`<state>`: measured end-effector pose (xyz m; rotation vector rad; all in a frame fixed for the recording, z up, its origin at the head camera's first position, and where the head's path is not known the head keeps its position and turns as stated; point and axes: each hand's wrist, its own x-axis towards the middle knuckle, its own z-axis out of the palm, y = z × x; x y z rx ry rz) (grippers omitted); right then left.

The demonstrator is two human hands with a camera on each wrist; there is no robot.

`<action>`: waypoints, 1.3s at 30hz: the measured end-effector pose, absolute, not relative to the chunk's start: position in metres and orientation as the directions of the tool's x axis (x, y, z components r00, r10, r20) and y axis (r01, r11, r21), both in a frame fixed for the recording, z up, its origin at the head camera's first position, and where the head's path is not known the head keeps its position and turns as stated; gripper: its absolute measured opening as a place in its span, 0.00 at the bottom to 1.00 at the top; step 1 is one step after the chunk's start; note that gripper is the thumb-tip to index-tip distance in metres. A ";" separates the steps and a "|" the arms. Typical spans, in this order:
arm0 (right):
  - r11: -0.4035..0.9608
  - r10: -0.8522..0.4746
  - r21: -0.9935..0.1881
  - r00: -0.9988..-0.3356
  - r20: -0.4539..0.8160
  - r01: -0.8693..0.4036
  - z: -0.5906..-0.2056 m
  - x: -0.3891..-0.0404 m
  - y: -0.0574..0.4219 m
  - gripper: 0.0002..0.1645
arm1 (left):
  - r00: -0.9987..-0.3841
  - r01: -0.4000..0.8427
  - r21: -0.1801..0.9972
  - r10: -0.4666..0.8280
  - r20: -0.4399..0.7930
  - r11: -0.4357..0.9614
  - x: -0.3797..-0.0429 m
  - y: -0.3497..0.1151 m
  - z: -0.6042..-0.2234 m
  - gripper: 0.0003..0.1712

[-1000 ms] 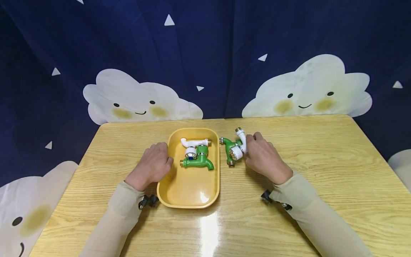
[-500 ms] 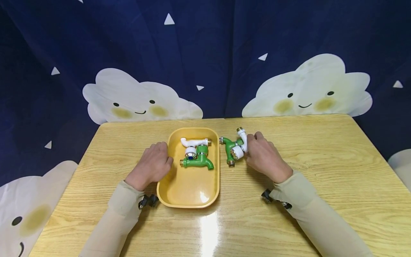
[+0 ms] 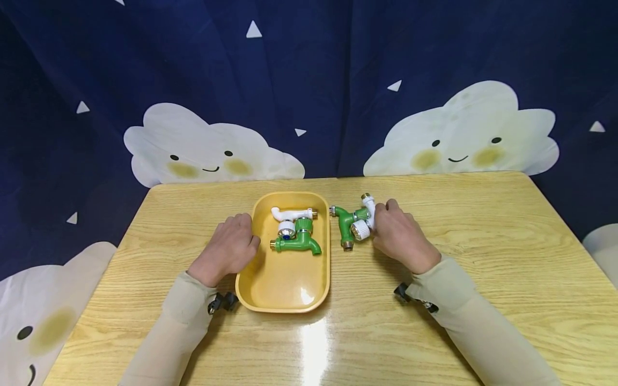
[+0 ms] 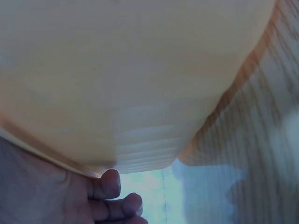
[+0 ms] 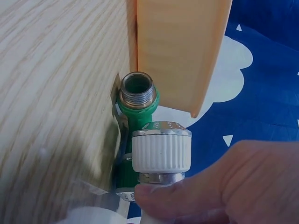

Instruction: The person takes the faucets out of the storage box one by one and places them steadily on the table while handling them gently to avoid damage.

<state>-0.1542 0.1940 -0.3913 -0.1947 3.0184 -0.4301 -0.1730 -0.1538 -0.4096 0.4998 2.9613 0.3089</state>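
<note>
My left hand (image 3: 230, 244) grips the left rim of a yellow plastic tray (image 3: 282, 309); in the left wrist view its fingers curl beside the tray's outer wall (image 4: 121, 84). My right hand (image 3: 401, 236) holds a white faucet (image 3: 370, 212) by its body, with the ribbed white knob (image 5: 161, 151) facing the tray. Beside and partly behind it lies a green faucet (image 3: 345, 225) on the table, its threaded end (image 5: 137, 88) pointing towards the right wrist camera. Inside the tray, another white faucet (image 3: 293, 215) and another green faucet (image 3: 298, 244) lie with their knobs side by side.
A wooden table (image 3: 434, 332) carries everything. Behind it hangs a dark blue curtain (image 3: 333, 91) with white clouds and triangles. The green faucet's spout end reaches close to the tray's right wall. A black wrist mount (image 3: 401, 292) hangs below the right cuff.
My right hand has shifted slightly to the right with the white faucet, so more of the green faucet's knob shows. The left hand and tray stay put.
</note>
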 end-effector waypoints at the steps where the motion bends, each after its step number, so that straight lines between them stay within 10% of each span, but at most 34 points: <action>1: 0.953 -0.136 -0.282 -0.988 -0.072 -0.111 -0.392 -0.154 0.194 0.18 | -0.938 0.312 0.220 0.337 -0.085 0.924 -0.173 -0.154 -0.410 0.10; 39: 0.966 -0.142 -0.244 -0.958 -0.248 -0.080 -0.391 -0.157 0.195 0.09 | -0.938 0.306 0.218 0.332 -0.098 0.927 -0.173 -0.154 -0.410 0.10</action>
